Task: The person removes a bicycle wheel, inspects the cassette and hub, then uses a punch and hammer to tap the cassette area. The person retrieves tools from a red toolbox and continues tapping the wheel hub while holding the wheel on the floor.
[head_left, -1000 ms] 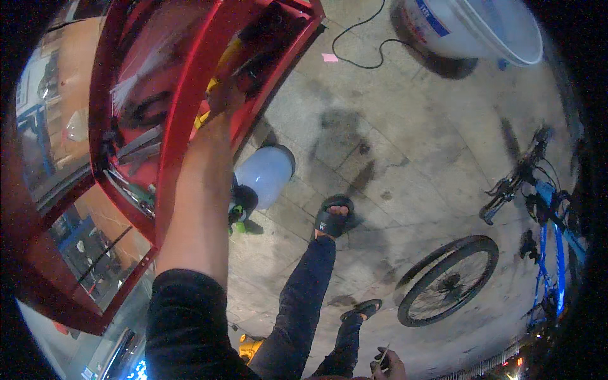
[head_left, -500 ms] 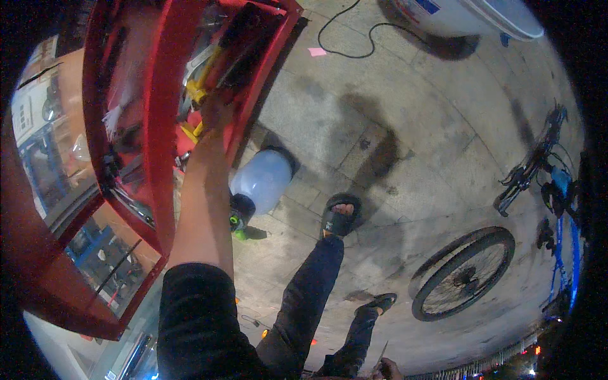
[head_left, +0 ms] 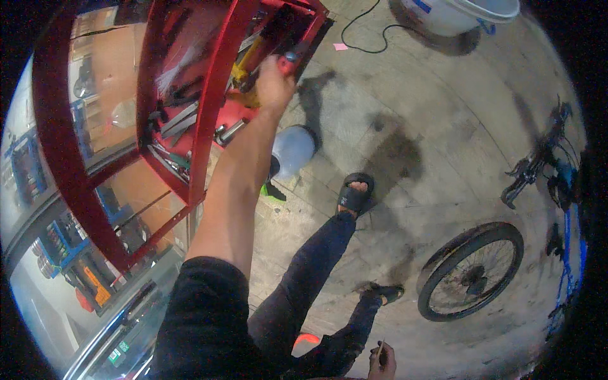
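My left hand is over the right-hand compartment of a red metal tool tray. Its fingers are closed around a red thing with a round bluish-grey end; the rest of it is hidden in the grip. Just left of the hand lies a yellow-handled tool. A silver socket-like cylinder rests in the tray below the wrist. Low in the picture, my right hand hangs beside my leg, closed on a thin pale rod whose kind I cannot make out.
A translucent white container stands on the floor beside the tray. Farther off are a white bucket and a black cable. A bicycle wheel lies to the right, near a blue bicycle. A glass-topped case stands lower left.
My left hand, earlier dim and down inside the tray, is now higher, with the red thing showing in it. The tray has shifted rightward in view. My right hand still holds the rod.
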A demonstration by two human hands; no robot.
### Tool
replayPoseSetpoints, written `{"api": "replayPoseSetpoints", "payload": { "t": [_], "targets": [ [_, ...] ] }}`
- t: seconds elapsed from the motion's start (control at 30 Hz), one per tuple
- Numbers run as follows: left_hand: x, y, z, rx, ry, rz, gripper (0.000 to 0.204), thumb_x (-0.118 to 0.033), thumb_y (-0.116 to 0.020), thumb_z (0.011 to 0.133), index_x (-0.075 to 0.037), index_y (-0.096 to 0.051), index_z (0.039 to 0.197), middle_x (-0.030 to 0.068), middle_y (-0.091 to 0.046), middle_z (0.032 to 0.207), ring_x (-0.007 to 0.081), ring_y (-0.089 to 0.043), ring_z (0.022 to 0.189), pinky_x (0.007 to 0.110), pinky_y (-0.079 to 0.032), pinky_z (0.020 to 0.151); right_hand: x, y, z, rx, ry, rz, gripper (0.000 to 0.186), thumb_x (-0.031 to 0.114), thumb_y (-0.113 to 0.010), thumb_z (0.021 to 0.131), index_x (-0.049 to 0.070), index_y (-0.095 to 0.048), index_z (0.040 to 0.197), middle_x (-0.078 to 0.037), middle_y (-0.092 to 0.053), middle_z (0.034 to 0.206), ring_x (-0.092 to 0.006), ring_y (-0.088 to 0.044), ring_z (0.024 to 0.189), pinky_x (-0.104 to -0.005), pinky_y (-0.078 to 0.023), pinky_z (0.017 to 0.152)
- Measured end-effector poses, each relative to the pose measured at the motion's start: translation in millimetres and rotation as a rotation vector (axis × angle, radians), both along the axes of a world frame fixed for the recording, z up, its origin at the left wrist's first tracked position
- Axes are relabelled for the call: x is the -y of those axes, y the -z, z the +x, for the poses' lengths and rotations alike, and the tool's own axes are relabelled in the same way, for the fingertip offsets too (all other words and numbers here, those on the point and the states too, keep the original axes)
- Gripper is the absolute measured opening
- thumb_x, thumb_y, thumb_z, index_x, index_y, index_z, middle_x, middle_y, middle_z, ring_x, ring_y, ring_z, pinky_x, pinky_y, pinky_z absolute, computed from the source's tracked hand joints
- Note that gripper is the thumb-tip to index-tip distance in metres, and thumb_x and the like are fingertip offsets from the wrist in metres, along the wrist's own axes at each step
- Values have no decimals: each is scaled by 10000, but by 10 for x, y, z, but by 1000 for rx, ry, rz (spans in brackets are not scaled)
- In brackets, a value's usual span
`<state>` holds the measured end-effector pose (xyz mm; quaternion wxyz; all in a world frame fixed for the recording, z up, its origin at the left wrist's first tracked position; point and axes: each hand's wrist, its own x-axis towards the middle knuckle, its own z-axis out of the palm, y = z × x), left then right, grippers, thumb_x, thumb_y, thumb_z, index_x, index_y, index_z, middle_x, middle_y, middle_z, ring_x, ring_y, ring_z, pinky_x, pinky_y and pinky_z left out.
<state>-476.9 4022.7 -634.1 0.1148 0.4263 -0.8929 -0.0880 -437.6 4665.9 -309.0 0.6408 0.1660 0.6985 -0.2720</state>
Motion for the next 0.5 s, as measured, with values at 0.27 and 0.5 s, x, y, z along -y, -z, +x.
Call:
{"api": "replayPoseSetpoints", "payload": {
  "t": [0.27, 0.5],
  "targets": [
    [-2433, -1384, -570, 72, 1055, 413, 650, -144, -786, 692, -118, -524, 1286, 179, -531, 1376, 387, -620, 1103, 462, -544, 854, -920, 454, 395, -224, 191, -236, 374, 295, -517, 1034, -3, -559, 1257, -89, -654, 992, -154, -622, 821, -299, -519, 724],
    [-5764, -2697, -338, 16, 2038, 805, 420, -205, -633, 775, -177, -618, 1194, 108, -609, 1253, 301, -667, 893, 405, -578, 755, -1597, 461, -180, 153, 1285, -730, 812, 696, -338, 961, 75, -348, 1483, -144, -546, 1338, -274, -567, 1153, -419, -429, 1024]
  ]
}}
